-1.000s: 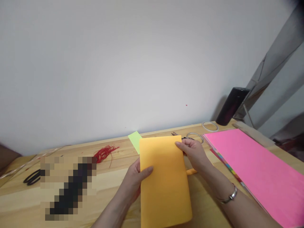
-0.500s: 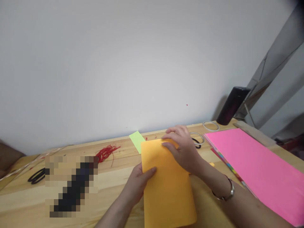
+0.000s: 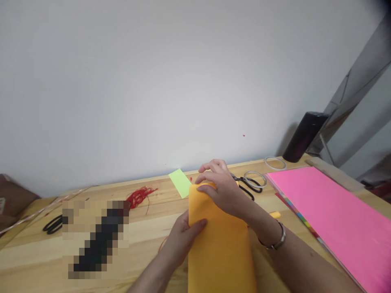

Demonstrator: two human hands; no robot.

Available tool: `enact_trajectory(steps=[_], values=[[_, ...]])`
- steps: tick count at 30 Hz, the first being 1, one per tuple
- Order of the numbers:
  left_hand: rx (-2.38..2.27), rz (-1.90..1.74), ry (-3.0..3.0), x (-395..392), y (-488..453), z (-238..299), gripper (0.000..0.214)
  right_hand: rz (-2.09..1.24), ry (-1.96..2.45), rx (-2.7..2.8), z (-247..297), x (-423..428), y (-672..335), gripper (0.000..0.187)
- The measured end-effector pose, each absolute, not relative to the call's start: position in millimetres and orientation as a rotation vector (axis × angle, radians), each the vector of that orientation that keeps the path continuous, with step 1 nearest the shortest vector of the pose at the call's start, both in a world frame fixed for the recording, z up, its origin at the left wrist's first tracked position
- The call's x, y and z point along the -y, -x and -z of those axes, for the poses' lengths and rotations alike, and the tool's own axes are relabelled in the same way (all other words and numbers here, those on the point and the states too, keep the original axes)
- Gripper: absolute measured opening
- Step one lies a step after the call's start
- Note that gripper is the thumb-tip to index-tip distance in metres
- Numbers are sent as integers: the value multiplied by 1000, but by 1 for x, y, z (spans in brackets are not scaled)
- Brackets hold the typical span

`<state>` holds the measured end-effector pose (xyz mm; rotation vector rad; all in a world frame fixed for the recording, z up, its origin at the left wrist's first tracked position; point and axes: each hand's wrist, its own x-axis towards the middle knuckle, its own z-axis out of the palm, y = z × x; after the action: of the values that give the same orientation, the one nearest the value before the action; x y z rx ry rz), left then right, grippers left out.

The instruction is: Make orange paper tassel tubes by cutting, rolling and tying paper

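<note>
An orange-yellow sheet of paper [image 3: 221, 256] stands upright before me, its lower end running out of view. My left hand [image 3: 181, 238] grips its left edge, thumb on the near face and fingers hidden behind. At the top edge, my right hand [image 3: 224, 189] pinches the paper between the thumb and bent fingers. A bracelet circles the right wrist. Just behind that hand lie black-handled scissors [image 3: 253, 188], partly covered. A small light-green paper [image 3: 180, 182] rests on the table past the sheet's upper left corner.
On the wooden table [image 3: 30, 260], red string [image 3: 141, 198] and a blurred-out dark object [image 3: 102, 240] lie left, near black loop handles [image 3: 52, 224]. Pink paper [image 3: 332, 215] covers the right side. Tape rings [image 3: 275, 157] and a black cylinder [image 3: 305, 136] are by the wall [image 3: 152, 81].
My right hand has slid left along the paper's top edge, uncovering more of the scissors. The left hand keeps its hold. The whole view has shifted slightly.
</note>
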<state>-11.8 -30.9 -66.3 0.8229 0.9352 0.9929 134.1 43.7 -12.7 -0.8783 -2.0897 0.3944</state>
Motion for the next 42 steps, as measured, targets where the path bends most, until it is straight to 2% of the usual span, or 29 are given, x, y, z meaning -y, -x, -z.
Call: enact_trajectory(steps=[17,26,42], values=[[-936,-957,-865,32,12,63,26,-471,827,2088,14,-47,-134,9],[-968,-945,-896,33,12,67,26,-559,949,2100,14,-47,-133,13],[-1011,-961,-878,32,11,68,33,-703,974,1992,15,-44,-132,19]])
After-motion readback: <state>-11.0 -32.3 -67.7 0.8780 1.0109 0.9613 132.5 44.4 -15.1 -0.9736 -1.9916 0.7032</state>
